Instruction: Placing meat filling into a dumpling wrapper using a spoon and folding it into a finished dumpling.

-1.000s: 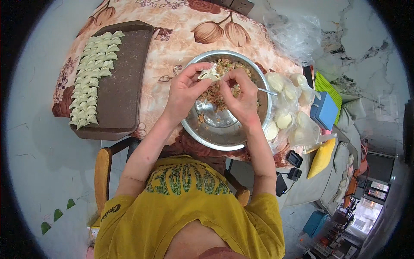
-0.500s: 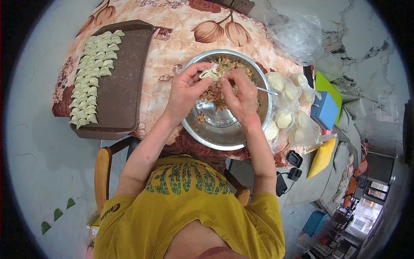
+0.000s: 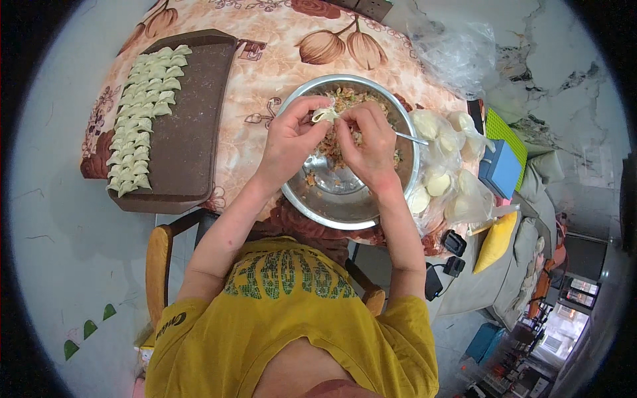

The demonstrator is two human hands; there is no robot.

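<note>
Above a wide steel bowl [image 3: 332, 215] of chopped filling [image 3: 345, 99], both my hands pinch one pale dumpling [image 3: 325, 115]. My left hand [image 3: 286, 137] grips its left side with thumb and fingers. On the other side my right hand [image 3: 367, 142] closes its fingertips on the dough edge. A spoon handle [image 3: 411, 138] sticks out over the bowl's right rim. To the left, a brown tray [image 3: 192, 126] carries rows of folded dumplings [image 3: 142, 119] along its left side.
Right of the bowl lie plastic bags of round dough wrappers [image 3: 434, 159]. Farther back is a crumpled clear bag [image 3: 454, 56]. A blue box [image 3: 501, 169] and a yellow cushion [image 3: 494, 242] are at the right. A patterned cloth [image 3: 279, 46] covers the table.
My right hand has shifted slightly left, closer to my left hand. The dumpling between them looks more pressed together at its edge.
</note>
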